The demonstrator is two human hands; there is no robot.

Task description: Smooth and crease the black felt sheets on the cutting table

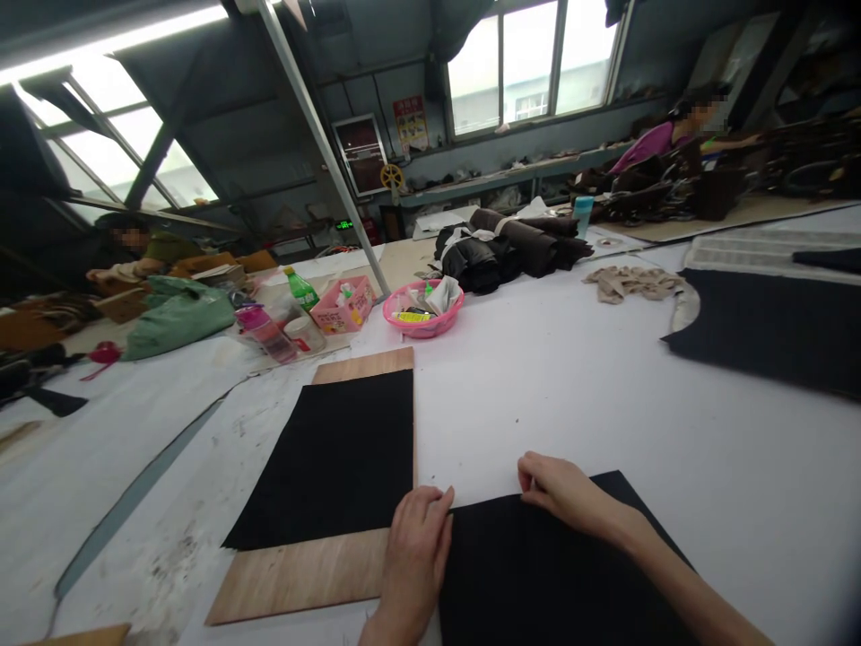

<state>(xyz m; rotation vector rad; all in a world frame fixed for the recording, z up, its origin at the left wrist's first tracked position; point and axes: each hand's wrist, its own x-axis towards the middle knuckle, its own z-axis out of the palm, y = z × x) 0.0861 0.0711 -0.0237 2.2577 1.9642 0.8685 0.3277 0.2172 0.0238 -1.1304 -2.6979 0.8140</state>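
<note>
A black fabric sheet (pixel 538 574) lies in front of me on the white table, its lower part cut off by the frame. At its far left corner is my left hand (pixel 413 556), thumb and fingers closed at the corner. My right hand (pixel 555 489) pinches the sheet's far edge between curled fingers, and its forearm crosses over the fabric. To the left, a stack of black sheets (pixel 343 458) rests on a wooden board (pixel 302 570). The board sticks out beyond the stack at both the near and far ends.
A pink basket (pixel 423 325) of small items, a pink box (pixel 344 305) and bottles stand beyond the board. Dark rolls (pixel 531 242) lie farther back. At right are a curved black piece (pixel 773 327) and a beige cloth (pixel 632 283). Two people sit at far tables.
</note>
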